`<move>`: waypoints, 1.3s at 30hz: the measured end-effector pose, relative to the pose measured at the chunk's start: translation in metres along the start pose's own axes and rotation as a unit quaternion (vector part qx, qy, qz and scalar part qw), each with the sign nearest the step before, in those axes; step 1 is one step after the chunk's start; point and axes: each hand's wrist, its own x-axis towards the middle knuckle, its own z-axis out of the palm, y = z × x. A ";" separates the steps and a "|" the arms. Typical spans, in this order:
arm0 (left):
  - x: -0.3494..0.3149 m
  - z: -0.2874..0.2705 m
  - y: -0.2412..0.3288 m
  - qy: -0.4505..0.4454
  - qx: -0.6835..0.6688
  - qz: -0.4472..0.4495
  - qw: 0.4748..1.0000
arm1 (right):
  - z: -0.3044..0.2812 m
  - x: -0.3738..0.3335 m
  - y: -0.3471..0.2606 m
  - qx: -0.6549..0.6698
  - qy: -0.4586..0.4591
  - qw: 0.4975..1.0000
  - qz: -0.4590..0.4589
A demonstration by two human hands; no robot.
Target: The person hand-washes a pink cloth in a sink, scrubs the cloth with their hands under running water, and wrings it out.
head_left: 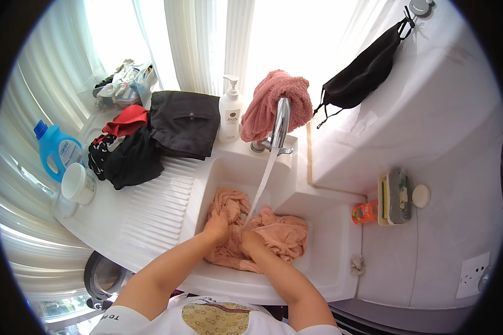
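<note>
A wet, salmon-pink towel with a bumpy texture lies bunched in the white sink. My left hand grips its left part, the fingers pressed into the folds. Near the middle of the bundle, my right hand is closed on the same towel, its fingertips mostly hidden by the fabric. From the chrome faucet, a stream of water runs down between my hands onto the cloth.
A dusty-pink cloth drapes behind the faucet, beside a white pump bottle. Dark clothes lie on the ribbed washboard side. A blue detergent jug stands far left; a black mask hangs right.
</note>
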 end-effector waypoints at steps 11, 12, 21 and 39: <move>0.021 0.025 -0.001 -0.334 -0.597 -0.304 0.663 | -0.140 -0.014 -0.014 0.245 0.216 0.930 -0.168; 0.007 0.010 0.014 -0.339 -0.573 -0.302 0.683 | -0.126 -0.009 -0.003 0.213 0.232 0.933 -0.172; -0.037 -0.054 0.015 -0.264 -0.651 -0.322 0.635 | -0.085 -0.023 0.095 -0.076 -0.094 0.986 0.115; -0.069 -0.040 0.012 -0.215 -0.603 -0.196 0.743 | -0.121 -0.098 0.075 -0.213 -0.004 0.977 -0.025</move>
